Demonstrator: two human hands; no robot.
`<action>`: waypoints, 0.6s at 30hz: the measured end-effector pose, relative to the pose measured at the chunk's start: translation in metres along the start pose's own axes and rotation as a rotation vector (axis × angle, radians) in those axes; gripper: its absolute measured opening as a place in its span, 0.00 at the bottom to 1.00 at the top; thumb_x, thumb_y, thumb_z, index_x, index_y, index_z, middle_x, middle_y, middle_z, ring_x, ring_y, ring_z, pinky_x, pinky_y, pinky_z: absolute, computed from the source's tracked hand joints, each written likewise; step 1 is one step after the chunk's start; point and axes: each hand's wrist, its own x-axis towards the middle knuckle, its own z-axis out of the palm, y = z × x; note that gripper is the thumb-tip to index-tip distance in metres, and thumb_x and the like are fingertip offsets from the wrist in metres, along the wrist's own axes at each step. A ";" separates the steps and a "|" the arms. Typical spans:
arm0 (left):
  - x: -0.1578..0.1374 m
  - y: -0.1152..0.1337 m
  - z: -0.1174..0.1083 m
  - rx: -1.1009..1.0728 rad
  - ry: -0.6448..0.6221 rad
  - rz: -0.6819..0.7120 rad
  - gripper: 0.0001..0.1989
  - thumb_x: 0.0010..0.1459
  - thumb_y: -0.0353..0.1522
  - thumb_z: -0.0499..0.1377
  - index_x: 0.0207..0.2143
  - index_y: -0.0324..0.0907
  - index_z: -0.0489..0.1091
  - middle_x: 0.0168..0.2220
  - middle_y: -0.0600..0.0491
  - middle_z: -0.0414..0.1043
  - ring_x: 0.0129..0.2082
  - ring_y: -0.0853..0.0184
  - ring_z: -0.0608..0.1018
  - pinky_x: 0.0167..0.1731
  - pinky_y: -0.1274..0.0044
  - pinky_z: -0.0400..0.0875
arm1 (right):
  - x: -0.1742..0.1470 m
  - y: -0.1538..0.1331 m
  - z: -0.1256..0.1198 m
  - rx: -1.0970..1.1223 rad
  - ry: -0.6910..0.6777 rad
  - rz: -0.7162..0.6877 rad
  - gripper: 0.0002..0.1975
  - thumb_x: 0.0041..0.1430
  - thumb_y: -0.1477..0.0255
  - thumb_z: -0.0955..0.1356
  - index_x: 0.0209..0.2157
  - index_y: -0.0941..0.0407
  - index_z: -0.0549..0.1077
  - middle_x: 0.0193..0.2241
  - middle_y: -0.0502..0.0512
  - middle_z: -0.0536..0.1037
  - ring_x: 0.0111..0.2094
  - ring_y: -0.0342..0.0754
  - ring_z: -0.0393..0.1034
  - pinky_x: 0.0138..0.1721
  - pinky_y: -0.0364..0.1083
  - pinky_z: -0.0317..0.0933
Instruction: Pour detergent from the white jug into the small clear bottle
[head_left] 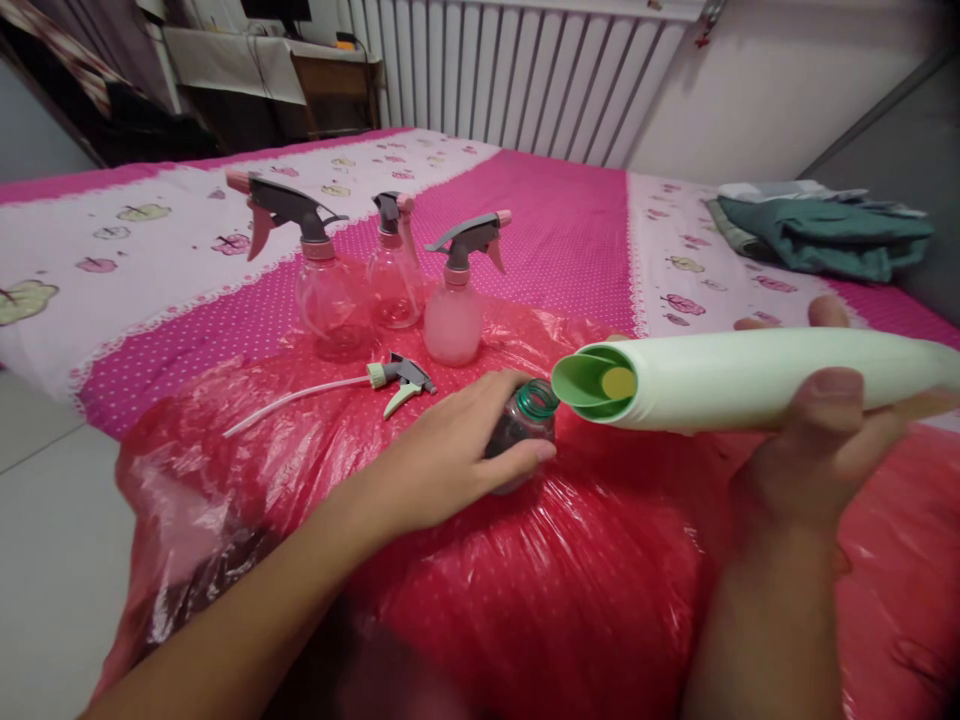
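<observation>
My left hand [450, 445] is wrapped round a small dark green clear bottle [538, 400] with a bare threaded neck, steadying it on red plastic sheeting [465, 560]. In my right hand [814, 450] is a pale green plastic bottle [705, 380], tilted nearly level. Its mouth, with a green pouring spout [581, 385] inside, points left, close beside the small bottle's neck. Liquid leaving the spout cannot be made out. A grey and light green trigger sprayer head [409, 378] with a long tube lies loose left of my left hand.
Behind my left hand stand a large clear pink spray bottle [334, 300], another clear one [394, 280] and a cloudy one [453, 320]. The red sheeting covers part of a pink patterned bed [555, 220]. Folded clothes [817, 235] lie at the right; a radiator [495, 75] is behind.
</observation>
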 end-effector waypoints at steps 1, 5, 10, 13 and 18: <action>0.000 0.000 0.000 0.004 0.003 0.001 0.17 0.71 0.46 0.60 0.53 0.45 0.68 0.49 0.49 0.78 0.45 0.55 0.79 0.45 0.64 0.69 | 0.000 -0.001 0.000 -0.012 -0.002 0.005 0.49 0.60 0.39 0.67 0.68 0.63 0.70 0.45 0.64 0.81 0.49 0.54 0.80 0.49 0.52 0.76; 0.000 0.000 0.001 0.019 0.013 0.006 0.16 0.71 0.46 0.60 0.52 0.46 0.68 0.48 0.48 0.78 0.45 0.55 0.80 0.45 0.64 0.70 | -0.001 -0.003 0.002 -0.024 0.008 0.024 0.47 0.59 0.38 0.66 0.64 0.61 0.75 0.47 0.65 0.81 0.48 0.56 0.80 0.54 0.59 0.76; 0.000 0.000 0.002 0.033 0.031 0.016 0.14 0.71 0.46 0.60 0.50 0.47 0.69 0.46 0.49 0.79 0.43 0.56 0.80 0.44 0.64 0.71 | -0.002 -0.001 0.000 -0.027 -0.004 0.019 0.51 0.59 0.38 0.66 0.70 0.62 0.69 0.52 0.68 0.80 0.50 0.56 0.80 0.55 0.59 0.75; 0.000 0.000 0.002 0.033 0.038 0.020 0.14 0.71 0.45 0.59 0.50 0.47 0.69 0.47 0.49 0.79 0.43 0.56 0.80 0.44 0.65 0.72 | -0.002 0.000 -0.001 -0.015 0.000 0.025 0.52 0.59 0.39 0.67 0.73 0.60 0.64 0.52 0.67 0.80 0.51 0.54 0.80 0.53 0.55 0.76; 0.000 0.000 0.002 0.038 0.032 0.021 0.15 0.71 0.45 0.60 0.51 0.46 0.69 0.47 0.49 0.79 0.44 0.56 0.80 0.43 0.65 0.71 | -0.002 -0.004 0.001 0.012 -0.014 0.025 0.54 0.58 0.39 0.68 0.72 0.65 0.64 0.42 0.64 0.82 0.46 0.52 0.80 0.45 0.48 0.76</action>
